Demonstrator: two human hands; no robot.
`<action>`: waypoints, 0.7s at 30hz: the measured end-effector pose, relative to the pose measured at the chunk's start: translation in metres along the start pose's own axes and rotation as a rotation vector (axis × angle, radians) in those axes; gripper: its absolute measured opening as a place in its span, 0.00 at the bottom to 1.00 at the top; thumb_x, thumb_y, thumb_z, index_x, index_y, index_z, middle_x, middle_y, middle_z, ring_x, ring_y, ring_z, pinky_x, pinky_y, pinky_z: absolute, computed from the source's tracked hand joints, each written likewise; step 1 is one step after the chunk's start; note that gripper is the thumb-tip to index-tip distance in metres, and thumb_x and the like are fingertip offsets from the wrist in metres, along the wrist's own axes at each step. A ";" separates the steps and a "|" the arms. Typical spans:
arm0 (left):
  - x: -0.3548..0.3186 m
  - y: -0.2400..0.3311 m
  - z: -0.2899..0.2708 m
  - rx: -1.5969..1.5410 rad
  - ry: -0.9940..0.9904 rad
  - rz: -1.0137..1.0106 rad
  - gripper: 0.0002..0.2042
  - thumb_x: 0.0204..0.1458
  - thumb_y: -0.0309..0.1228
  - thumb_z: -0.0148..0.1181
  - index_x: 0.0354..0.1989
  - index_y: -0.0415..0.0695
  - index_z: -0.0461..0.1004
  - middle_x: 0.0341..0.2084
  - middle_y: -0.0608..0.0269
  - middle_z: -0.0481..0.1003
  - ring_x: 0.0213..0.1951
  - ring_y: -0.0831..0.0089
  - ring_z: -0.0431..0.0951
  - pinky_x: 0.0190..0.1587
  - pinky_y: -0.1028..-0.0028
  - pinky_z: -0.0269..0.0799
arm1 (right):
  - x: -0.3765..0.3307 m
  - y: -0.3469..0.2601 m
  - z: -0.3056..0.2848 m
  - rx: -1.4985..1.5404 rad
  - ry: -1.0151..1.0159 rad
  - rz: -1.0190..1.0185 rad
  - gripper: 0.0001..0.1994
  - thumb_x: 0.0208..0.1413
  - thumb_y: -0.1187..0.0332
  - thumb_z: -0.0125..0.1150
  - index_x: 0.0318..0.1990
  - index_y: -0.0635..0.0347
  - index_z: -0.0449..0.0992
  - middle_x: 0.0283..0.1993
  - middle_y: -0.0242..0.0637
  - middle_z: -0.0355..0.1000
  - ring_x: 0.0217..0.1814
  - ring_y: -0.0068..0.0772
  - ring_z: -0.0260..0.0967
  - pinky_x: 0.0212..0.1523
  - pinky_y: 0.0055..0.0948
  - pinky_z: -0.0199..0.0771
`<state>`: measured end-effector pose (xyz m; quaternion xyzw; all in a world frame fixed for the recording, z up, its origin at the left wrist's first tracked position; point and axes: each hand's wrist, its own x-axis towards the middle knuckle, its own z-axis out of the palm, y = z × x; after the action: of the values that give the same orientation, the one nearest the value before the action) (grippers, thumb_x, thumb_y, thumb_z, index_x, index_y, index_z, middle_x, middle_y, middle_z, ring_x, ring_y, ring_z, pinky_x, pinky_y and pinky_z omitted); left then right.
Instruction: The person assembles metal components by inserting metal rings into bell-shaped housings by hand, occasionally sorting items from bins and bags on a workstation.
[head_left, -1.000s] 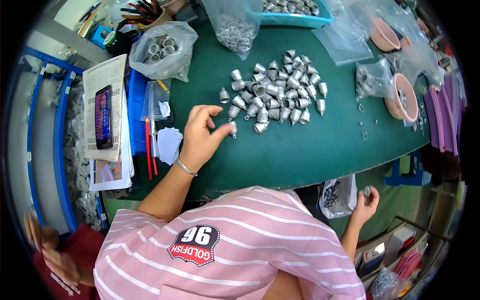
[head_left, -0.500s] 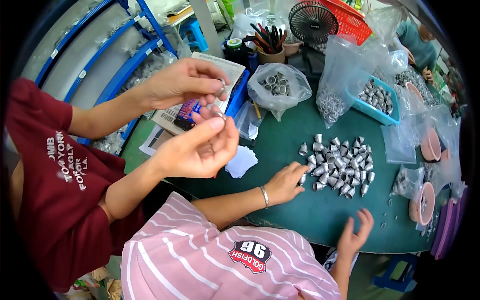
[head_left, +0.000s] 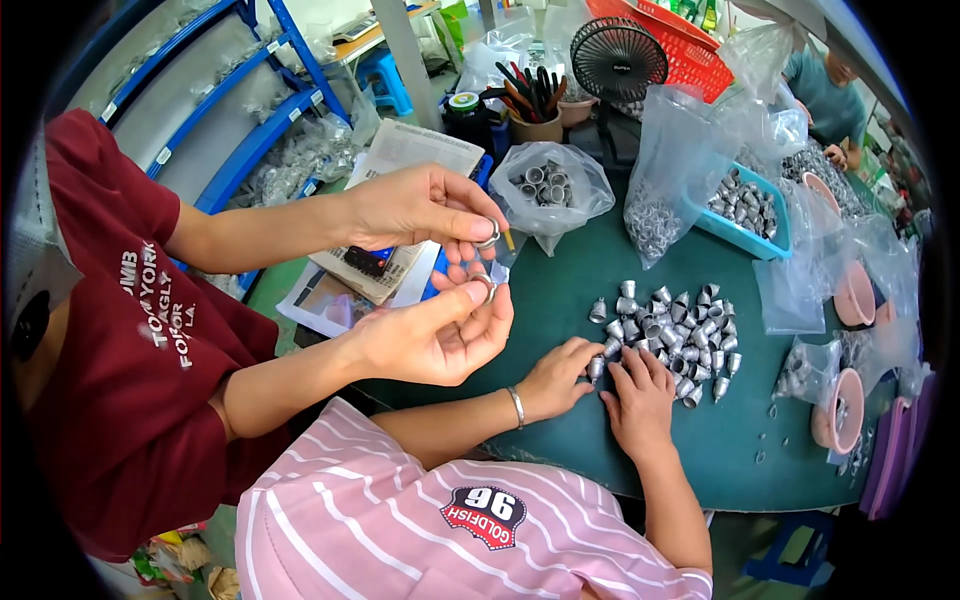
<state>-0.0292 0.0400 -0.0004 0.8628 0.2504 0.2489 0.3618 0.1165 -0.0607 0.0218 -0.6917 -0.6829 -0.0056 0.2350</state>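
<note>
Small grey bell-shaped metal caps (head_left: 690, 335) lie in a loose heap on the green table (head_left: 530, 310). My left hand (head_left: 555, 380), with a bracelet at its wrist, is at the heap's left edge. Its thumb and fingers close around one metal cap (head_left: 596, 369). Close beside it, my right hand (head_left: 642, 402) lies palm down with fingers stretched to the near edge of the heap; nothing shows in its grip, though what is under the palm is hidden.
At the left, a co-worker in a maroon shirt holds small metal rings (head_left: 488, 238) in two hands (head_left: 430, 335). Behind stand a bag of metal rings (head_left: 545, 185), a fan (head_left: 618, 60) and a blue basket (head_left: 745, 235). Pink bowls (head_left: 838, 410) line the right side.
My right hand has come in from the right, beside my left at the heap. My left hand has shifted slightly left with the cap. The co-worker's hands have moved right and down.
</note>
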 end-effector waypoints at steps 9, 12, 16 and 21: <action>-0.003 0.002 0.000 -0.132 -0.023 -0.034 0.17 0.42 0.19 0.61 0.43 0.38 0.68 0.39 0.56 0.67 0.32 0.67 0.74 0.38 0.73 0.71 | -0.012 0.001 -0.002 -0.017 0.038 0.007 0.17 0.40 0.74 0.61 0.42 0.57 0.72 0.54 0.38 0.64 0.58 0.45 0.57 0.56 0.44 0.54; -0.004 0.002 0.004 -0.200 -0.059 -0.019 0.11 0.44 0.19 0.59 0.38 0.37 0.70 0.36 0.57 0.69 0.31 0.68 0.75 0.36 0.74 0.72 | -0.015 0.000 -0.002 0.017 0.055 0.011 0.16 0.41 0.75 0.60 0.41 0.58 0.72 0.54 0.39 0.64 0.58 0.46 0.57 0.57 0.46 0.53; -0.002 0.008 0.002 -0.224 -0.029 0.002 0.10 0.45 0.19 0.58 0.37 0.36 0.71 0.34 0.58 0.69 0.30 0.70 0.75 0.34 0.75 0.72 | -0.017 -0.003 -0.003 0.052 0.095 0.026 0.13 0.43 0.75 0.58 0.41 0.59 0.72 0.54 0.42 0.64 0.58 0.47 0.57 0.59 0.48 0.50; -0.001 0.011 -0.003 -0.210 -0.022 -0.006 0.10 0.46 0.19 0.58 0.38 0.36 0.71 0.35 0.59 0.69 0.30 0.72 0.75 0.33 0.76 0.72 | -0.012 -0.008 -0.011 0.136 0.181 -0.009 0.13 0.42 0.79 0.56 0.39 0.60 0.72 0.52 0.44 0.64 0.57 0.47 0.58 0.58 0.48 0.53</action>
<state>-0.0289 0.0345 0.0099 0.8221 0.2213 0.2631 0.4538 0.1117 -0.0756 0.0302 -0.6676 -0.6608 -0.0227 0.3423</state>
